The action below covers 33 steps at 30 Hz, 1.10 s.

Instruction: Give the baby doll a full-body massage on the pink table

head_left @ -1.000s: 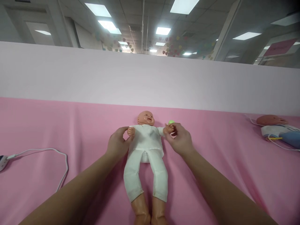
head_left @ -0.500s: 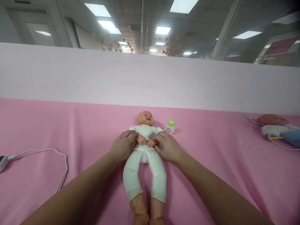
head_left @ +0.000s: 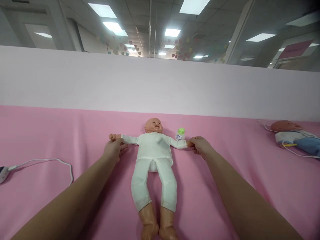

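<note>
A baby doll (head_left: 154,150) with a white cloth body lies on its back on the pink sheet (head_left: 215,206), head away from me and both arms stretched out sideways. My left hand (head_left: 113,149) is closed on the doll's arm at the wrist, on the left side. On the right side, my right hand (head_left: 201,146) pinches the doll's other hand, which is mostly covered by my fingers. Just behind that arm stands a small clear bottle (head_left: 180,134) with a green cap and a printed label.
A second doll (head_left: 286,126) in white and blue lies at the far right with a thin tube. At the left, a white cable (head_left: 50,159) runs from a white plug-like device (head_left: 3,174). A white wall (head_left: 160,86) with glass above borders the back.
Both my hands have moved outward, drawing the doll's arms from folded over its belly to spread wide at its sides. The doll's body stays in place.
</note>
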Motion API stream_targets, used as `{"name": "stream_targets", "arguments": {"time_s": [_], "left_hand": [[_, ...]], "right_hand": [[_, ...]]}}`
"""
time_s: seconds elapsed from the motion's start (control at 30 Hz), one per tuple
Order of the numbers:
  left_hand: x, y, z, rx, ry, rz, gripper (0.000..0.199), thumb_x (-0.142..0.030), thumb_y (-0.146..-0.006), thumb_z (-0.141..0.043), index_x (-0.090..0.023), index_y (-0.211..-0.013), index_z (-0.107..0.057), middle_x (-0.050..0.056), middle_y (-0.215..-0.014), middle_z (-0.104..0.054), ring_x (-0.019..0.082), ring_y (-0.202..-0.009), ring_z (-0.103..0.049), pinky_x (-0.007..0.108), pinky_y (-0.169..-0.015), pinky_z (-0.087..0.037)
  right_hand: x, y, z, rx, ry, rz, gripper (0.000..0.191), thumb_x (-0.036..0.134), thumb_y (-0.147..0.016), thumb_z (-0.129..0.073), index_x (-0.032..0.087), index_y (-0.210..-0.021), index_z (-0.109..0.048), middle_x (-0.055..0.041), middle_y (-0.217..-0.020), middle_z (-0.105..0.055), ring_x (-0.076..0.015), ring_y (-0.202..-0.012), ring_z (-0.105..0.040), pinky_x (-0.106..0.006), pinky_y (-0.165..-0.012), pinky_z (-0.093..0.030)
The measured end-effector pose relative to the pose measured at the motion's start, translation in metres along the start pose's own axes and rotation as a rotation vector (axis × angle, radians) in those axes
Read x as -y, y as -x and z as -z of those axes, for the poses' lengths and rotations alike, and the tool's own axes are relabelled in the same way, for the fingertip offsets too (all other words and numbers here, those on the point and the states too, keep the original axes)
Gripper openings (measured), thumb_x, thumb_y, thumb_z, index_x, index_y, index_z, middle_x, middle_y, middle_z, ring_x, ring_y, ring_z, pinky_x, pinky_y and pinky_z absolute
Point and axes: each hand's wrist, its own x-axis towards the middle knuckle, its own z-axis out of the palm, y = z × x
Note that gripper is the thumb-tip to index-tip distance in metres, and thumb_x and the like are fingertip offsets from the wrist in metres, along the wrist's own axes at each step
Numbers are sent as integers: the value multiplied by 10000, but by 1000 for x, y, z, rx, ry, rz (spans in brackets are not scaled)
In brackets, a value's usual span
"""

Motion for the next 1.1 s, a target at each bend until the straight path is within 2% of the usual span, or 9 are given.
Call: {"name": "stream_targets", "arguments": {"time_s": [0.17, 0.37, 0.43, 0.5, 0.57, 0.67, 0.8, 1.0, 1.1], "left_hand": [[2, -17, 6, 5, 81, 92, 208, -202, -856, -684, -161, -1044, -608, 160, -991, -736, 237, -766, -759, 368, -722, -651], [2, -15, 7, 17, 88, 85, 193, -222, -876, -683, -162, -1043, -606, 147, -1010, -730, 220, -799, -748, 356, -753, -638], [-2, -3, 4, 8, -28, -35, 210, -287, -882, -699, -180, -1045, -620, 130, -1069, -731, 231, -861, -746, 363, -787, -625], [-6, 17, 0, 11, -257, -252, 244, -385, -889, -705, -207, -1041, -635, 97, -1091, -736, 248, -926, -735, 365, -809, -600], [-9, 39, -5, 43, -511, -464, 279, -463, -910, -669, -230, -1059, -635, 74, -1072, -744, 272, -967, -720, 375, -805, -572], [-8, 65, -15, 173, -762, -700, 284, -448, -927, -630, -268, -1148, -632, 47, -1145, -744, 273, -1019, -702, 375, -828, -533], [-3, 77, -24, 341, -979, -866, 275, -473, -983, -542, -284, -1147, -655, 29, -1132, -746, 253, -977, -696, 366, -831, -509], [-5, 75, -27, 520, -1199, -1026, 257, -264, -964, -517, -289, -1161, -679, 32, -1264, -720, 262, -1122, -664, 358, -893, -494], [-5, 75, -27, 510, -1218, -1014, 261, -258, -959, -512, -285, -1156, -681, 37, -1270, -719, 263, -1086, -678, 356, -861, -499]], "right_hand": [[-3, 3, 2, 195, 25, -157, 145, 238, -659, -692, 202, -648, -552, 13, -535, -496, -103, -463, -392, -241, -415, -341], [-6, -2, 3, 117, 46, -139, 160, 294, -684, -707, 199, -779, -620, -23, -632, -600, -146, -533, -510, -271, -479, -427], [0, 3, -1, -41, 43, -43, 261, 354, -714, -721, 208, -915, -641, -41, -763, -677, -180, -622, -593, -289, -533, -482], [9, 15, -10, -229, 28, 120, 415, 428, -745, -738, 232, -1095, -631, -53, -948, -730, -217, -757, -670, -322, -627, -546], [21, 32, -24, -295, 15, 304, 503, 472, -775, -752, 258, -1206, -608, -57, -1072, -741, -239, -854, -706, -365, -720, -582], [32, 56, -48, -165, 19, 617, 360, 435, -867, -707, 265, -1176, -634, -53, -1129, -739, -222, -886, -711, -374, -794, -592], [34, 70, -70, 76, 262, 947, 225, 246, -882, -693, 261, -1106, -712, -47, -1063, -753, -238, -979, -683, -395, -879, -555], [37, 71, -78, 202, 510, 1066, 208, 99, -866, -679, 254, -978, -761, -48, -1022, -753, -235, -977, -668, -419, -927, -505], [36, 72, -80, 200, 486, 1020, 202, 99, -849, -684, 246, -968, -756, -51, -1008, -750, -242, -967, -666, -430, -909, -513]]}}
